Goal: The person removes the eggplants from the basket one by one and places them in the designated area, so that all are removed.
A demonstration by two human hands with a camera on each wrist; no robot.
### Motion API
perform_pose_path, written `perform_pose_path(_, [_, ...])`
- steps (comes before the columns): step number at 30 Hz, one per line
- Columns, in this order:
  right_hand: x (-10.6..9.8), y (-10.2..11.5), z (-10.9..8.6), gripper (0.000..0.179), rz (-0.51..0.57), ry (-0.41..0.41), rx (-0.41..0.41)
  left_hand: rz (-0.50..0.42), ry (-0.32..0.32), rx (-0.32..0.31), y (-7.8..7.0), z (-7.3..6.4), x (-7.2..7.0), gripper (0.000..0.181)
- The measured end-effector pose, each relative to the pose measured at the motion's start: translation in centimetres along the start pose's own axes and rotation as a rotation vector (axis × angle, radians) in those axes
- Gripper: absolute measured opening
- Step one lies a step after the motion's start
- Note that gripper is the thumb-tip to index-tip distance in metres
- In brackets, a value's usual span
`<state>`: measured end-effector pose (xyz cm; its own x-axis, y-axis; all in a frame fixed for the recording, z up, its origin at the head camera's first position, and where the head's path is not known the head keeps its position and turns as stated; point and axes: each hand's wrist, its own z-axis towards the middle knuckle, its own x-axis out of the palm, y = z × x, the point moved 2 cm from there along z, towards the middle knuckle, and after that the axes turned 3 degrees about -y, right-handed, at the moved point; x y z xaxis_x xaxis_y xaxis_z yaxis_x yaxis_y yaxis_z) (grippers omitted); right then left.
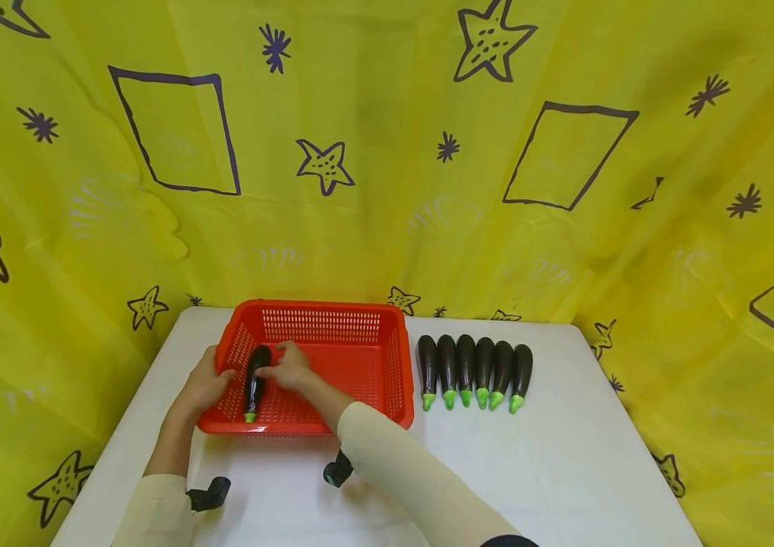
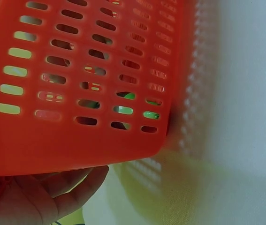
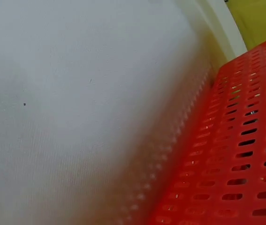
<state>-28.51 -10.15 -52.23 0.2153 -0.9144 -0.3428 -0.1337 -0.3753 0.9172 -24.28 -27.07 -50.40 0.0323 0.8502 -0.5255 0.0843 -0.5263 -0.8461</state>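
Note:
A red plastic basket (image 1: 396, 365) with slotted walls sits on the white table. My left hand (image 1: 205, 382) holds its left rim, thumb inside and fingers outside; the left wrist view shows those fingers against the outer wall. Inside, along the left wall, lies a dark eggplant (image 1: 254, 386), its green stem end toward me. My right hand (image 1: 291, 370) reaches over the basket's near rim. Its thumb overlaps the eggplant while the other fingers spread apart to the right of it. The right wrist view catches only the basket's outer wall (image 3: 245, 154) and the table.
To the right of the basket, several dark eggplants (image 1: 466, 368) lie side by side in a row, green stem ends toward me. A yellow patterned curtain (image 1: 373, 243) surrounds the back and sides of the white table (image 1: 530, 471).

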Motion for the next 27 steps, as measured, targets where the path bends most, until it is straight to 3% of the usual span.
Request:
perform_pose_path(5, [0.2,0.3,0.2,0.054,-0.073,-0.003,-0.007,-0.008,0.006,-0.007,0.0,0.3,0.2,0.052])
perform_pose_path(18, [1.9,0.8,0.1,0.054,-0.123,-0.071,-0.014,0.005,-0.018,-0.001,0.0,0.3,-0.1,0.05])
perform_pose_path(27, [2.5,0.9,-0.1,0.056,-0.051,-0.119,0.047,0.001,-0.012,-0.013,0.0,0.1,0.0,0.049])
